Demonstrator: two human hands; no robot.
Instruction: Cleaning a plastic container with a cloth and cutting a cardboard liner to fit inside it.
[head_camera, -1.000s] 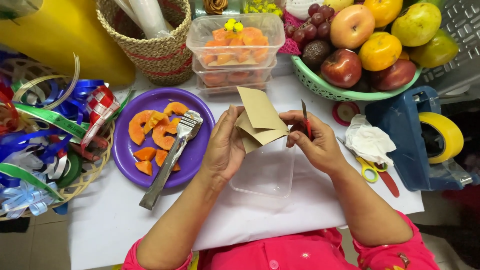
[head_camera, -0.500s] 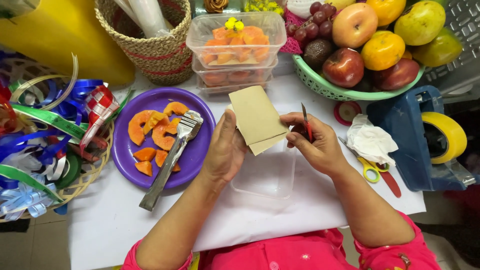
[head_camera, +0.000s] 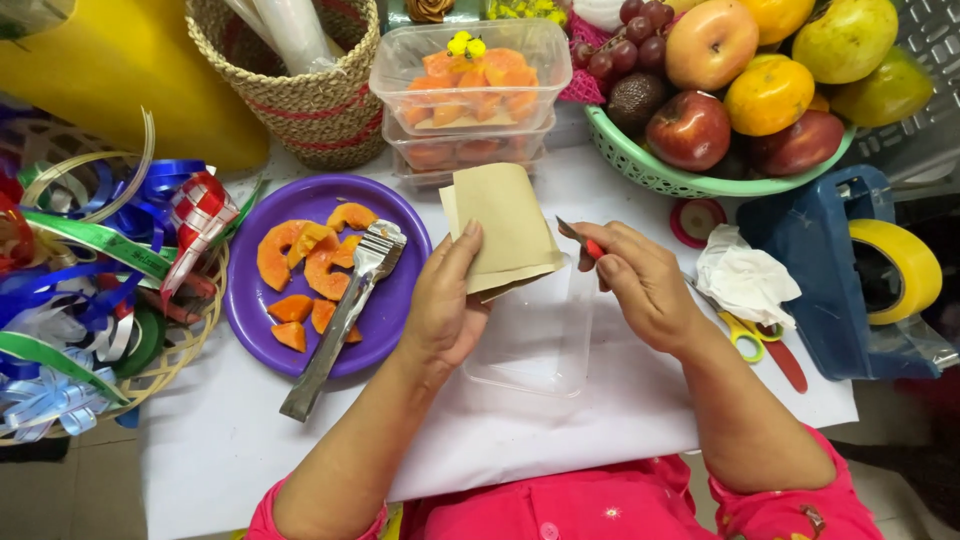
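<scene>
I see the clear empty plastic tub (head_camera: 528, 345) on the white sheet; left of it sits the round purple plate (head_camera: 392, 330) of orange papaya slices with steel tongs (head_camera: 340, 325). Above the tub, my left hand (head_camera: 443, 305) pinches the folded brown paper (head_camera: 510, 228), now turned flatter toward me. My right hand (head_camera: 640, 285) grips a red-handled small blade (head_camera: 582, 240), nearer the paper's edge.

We see a folded tan paper bag (head_camera: 505, 228) pinched in the left hand (head_camera: 445, 300). Beyond it stand two stacked clear lidded tubs (head_camera: 470, 95) of orange fruit. Just under both hands lies an empty clear tub (head_camera: 530, 350).
</scene>
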